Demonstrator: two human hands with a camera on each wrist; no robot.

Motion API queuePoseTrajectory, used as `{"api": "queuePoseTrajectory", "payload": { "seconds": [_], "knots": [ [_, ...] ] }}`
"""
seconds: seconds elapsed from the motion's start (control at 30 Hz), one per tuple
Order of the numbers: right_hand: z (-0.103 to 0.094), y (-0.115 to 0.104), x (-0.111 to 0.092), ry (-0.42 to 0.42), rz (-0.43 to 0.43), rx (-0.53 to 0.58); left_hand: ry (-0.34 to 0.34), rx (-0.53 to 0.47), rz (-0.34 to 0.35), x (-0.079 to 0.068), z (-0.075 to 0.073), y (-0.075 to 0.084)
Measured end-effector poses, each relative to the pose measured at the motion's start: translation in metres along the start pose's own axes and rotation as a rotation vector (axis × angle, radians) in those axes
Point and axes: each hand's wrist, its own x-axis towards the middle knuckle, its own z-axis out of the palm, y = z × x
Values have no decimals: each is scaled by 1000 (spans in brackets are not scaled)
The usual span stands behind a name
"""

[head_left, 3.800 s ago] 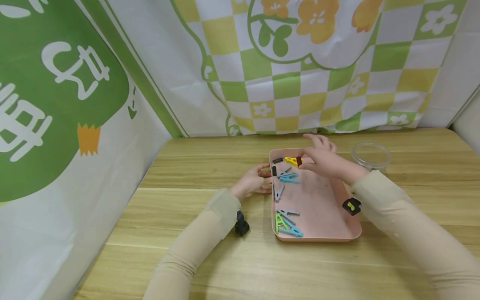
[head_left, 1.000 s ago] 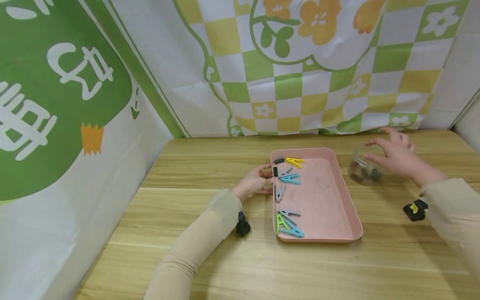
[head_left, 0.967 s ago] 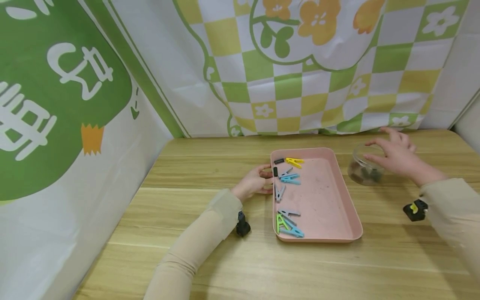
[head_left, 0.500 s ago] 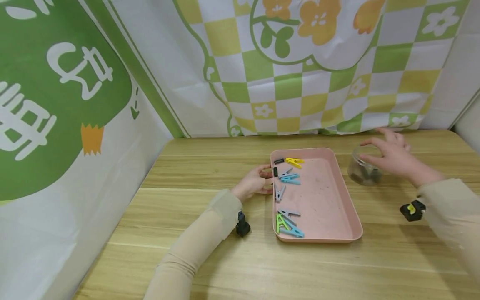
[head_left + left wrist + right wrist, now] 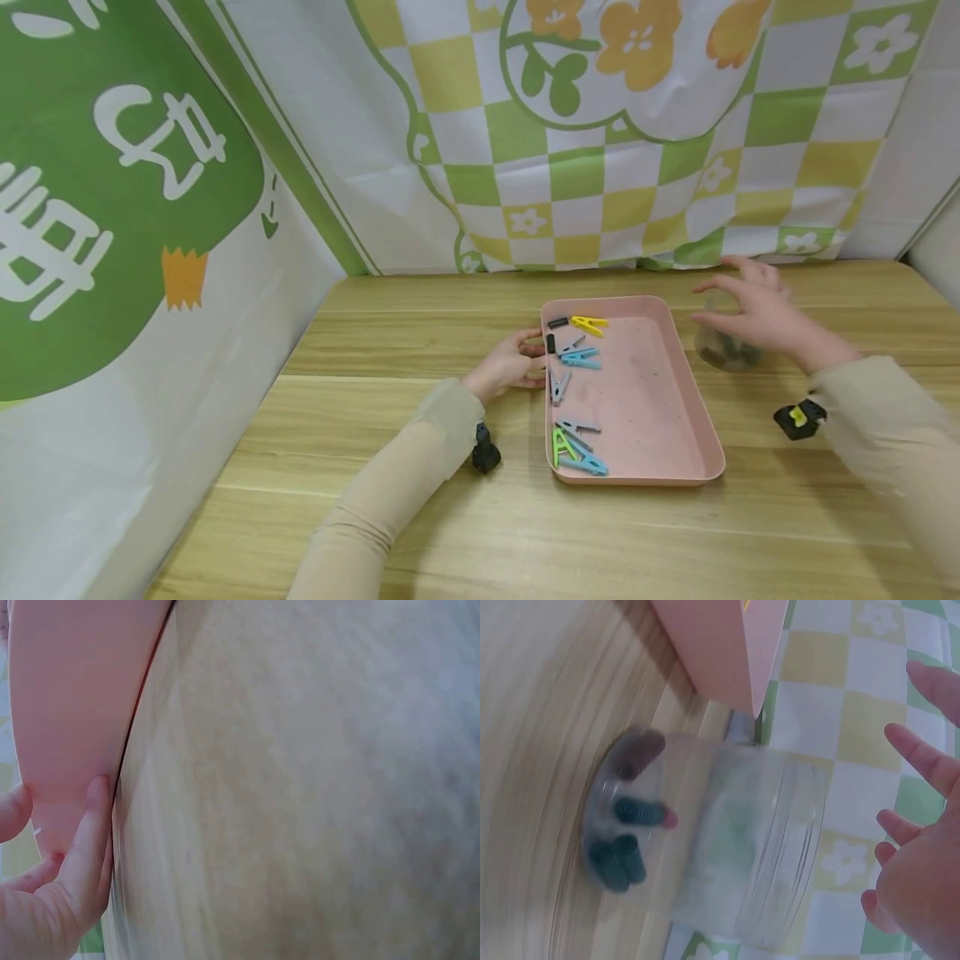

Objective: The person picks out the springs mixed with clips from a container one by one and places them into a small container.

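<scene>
My left hand [image 5: 510, 362] is at the left wall of a pink tray [image 5: 693, 417], its fairly straight fingers touching the outer wall in the left wrist view. Over a clear round jar [image 5: 780, 847], my right hand [image 5: 761, 308] hovers with spread fingers and nothing between them. Inside the jar, the right wrist view shows a dark red ribbed cylinder [image 5: 641, 754] and several dark teal ones [image 5: 634, 811]. Two small black cylinders [image 5: 558, 322] lie in the tray's far left corner, beside a yellow clothespin [image 5: 588, 323].
Along the tray's left side lie blue clothespins [image 5: 580, 357], grey clothespins [image 5: 558, 387] and a green clothespin [image 5: 562, 446]. Beneath everything is a wood-grain table [image 5: 375, 417], with a checkered cloth [image 5: 573, 175] hanging behind it. A black camera [image 5: 486, 450] is at my left wrist.
Earlier my right hand pinched a dark red cylinder over the tray, then stood at the jar. It has since drifted left toward the tray. The left hand keeps its place.
</scene>
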Motion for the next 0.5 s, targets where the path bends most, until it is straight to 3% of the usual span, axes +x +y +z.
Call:
{"api": "queuePoseTrajectory", "payload": {
  "seconds": [0.27,0.5],
  "knots": [
    [8,-16,7,36,9,-11,-7,-4,-1,1,0,-1],
    [18,-35,15,112,-76,26,2,7,0,1,-1,-1]
  ]
}}
